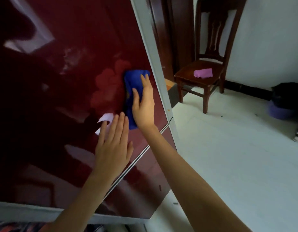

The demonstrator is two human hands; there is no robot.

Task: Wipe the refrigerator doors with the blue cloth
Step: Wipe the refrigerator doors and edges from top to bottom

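A glossy dark red refrigerator door with a faint flower print fills the left of the head view. The blue cloth lies bunched against this upper door near its right edge. My right hand presses flat on the cloth, fingers pointing up. My left hand rests flat on the door just below and left of the cloth, fingers together, holding nothing. A thin seam below my hands separates the upper door from the lower door.
A grey strip edges the fridge on the right. Beyond it stands a dark wooden chair with a pink cloth on its seat. A dark bag and purple object sit by the white wall. The floor is pale tile.
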